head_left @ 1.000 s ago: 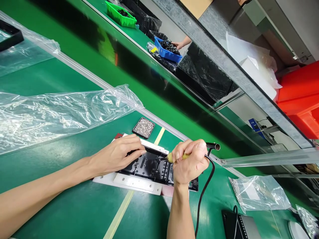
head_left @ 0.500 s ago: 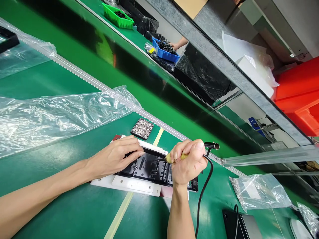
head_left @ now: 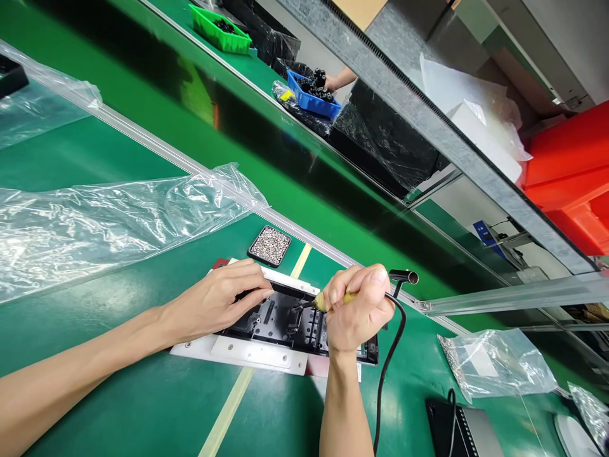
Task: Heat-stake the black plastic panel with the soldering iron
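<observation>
A soldering iron (head_left: pixel 320 301) with a yellowish handle is gripped in my right hand (head_left: pixel 359 304). Its tip points down and left into a black plastic housing (head_left: pixel 280 317), and a black cable (head_left: pixel 394 355) trails from behind the fist. The housing lies open side up in a white fixture (head_left: pixel 259 352) with screws along its edge. My left hand (head_left: pixel 233 292) is closed at the housing's far left wall, thumb and fingers around the rim; the fingertips partly hide it. Just beyond the fixture sits a small black tray (head_left: pixel 269 245) of tiny metal pieces.
A black tube on a stand (head_left: pixel 403 277) rises right of my fist. Clear plastic sheeting (head_left: pixel 118 235) covers the left bench; a plastic bag of small parts (head_left: pixel 495 365) lies right. Across the divider, another person's hand (head_left: pixel 335 81) is at a blue bin (head_left: pixel 309 101).
My hands and the soldering iron stay almost in place. Across the divider, the other person's hand has lifted some black parts in the blue bin. The view has shifted slightly.
</observation>
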### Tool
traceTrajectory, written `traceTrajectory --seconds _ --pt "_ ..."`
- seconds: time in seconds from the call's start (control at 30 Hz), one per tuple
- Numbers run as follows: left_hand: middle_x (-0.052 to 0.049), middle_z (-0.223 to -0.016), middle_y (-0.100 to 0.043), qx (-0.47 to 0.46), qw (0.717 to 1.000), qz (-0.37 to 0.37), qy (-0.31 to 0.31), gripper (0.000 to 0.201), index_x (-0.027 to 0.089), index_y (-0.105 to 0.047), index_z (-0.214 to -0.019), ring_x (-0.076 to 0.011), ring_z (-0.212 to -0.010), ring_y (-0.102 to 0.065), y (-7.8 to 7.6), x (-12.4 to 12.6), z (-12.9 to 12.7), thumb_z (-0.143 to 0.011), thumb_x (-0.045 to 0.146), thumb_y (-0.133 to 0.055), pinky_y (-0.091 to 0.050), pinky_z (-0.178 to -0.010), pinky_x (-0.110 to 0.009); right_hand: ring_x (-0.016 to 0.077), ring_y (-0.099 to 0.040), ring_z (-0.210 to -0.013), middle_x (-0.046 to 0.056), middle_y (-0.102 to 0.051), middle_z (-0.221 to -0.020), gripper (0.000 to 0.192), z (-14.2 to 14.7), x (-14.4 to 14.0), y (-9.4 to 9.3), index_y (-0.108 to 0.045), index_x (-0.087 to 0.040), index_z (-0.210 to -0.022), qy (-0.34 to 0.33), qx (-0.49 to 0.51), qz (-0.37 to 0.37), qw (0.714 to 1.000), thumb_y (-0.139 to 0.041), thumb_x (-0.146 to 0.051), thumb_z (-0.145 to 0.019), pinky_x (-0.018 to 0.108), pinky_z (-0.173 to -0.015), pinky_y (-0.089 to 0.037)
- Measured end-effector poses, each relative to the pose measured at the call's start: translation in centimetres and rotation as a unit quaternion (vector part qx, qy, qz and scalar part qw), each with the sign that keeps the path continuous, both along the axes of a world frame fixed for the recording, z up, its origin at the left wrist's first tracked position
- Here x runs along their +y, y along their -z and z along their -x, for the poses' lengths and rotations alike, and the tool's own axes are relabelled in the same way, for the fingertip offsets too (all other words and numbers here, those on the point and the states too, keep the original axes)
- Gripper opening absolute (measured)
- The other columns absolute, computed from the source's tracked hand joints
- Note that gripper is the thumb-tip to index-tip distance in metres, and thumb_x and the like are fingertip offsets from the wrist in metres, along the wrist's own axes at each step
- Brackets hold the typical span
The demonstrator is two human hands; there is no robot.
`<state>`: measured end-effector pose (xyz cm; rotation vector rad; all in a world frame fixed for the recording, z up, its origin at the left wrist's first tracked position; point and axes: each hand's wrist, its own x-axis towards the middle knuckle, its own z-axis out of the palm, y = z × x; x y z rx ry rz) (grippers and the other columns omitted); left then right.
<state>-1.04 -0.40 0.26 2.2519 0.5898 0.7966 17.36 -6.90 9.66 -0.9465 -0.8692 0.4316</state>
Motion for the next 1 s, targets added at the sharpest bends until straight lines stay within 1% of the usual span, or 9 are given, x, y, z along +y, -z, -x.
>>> traceTrajectory --seconds 0.4,1.0 --pt "-0.004 -0.097 -0.068 -0.003 1.000 0.003 -0.007 0.028 0.020 -0.073 -0.102 -0.0171 -0.091 -0.058 -0.19 -0.09 -0.10 -0.112 0.030 -0.048 -0.042 -0.085 -0.033 0.0085 -0.039 -0.035 -0.005 -0.043 -0.047 0.051 0.08 0.06 -0.15 -0.041 -0.019 -0.063 -0.002 -0.001 0.003 1.000 -0.057 -0.045 -0.104 0.018 -0.030 -0.030" --pt "-0.002 -0.098 -0.065 0.001 1.000 0.004 0.002 0.027 0.021 -0.070 -0.102 -0.0161 -0.092 -0.055 0.09 -0.01 -0.08 -0.113 0.031 -0.047 -0.038 -0.087 -0.033 0.0092 -0.039 -0.036 -0.005 -0.042 -0.048 0.050 0.15 0.16 0.15 -0.043 -0.019 -0.062 0.002 -0.012 -0.006 1.000 -0.056 -0.043 -0.105 0.019 -0.031 -0.030"
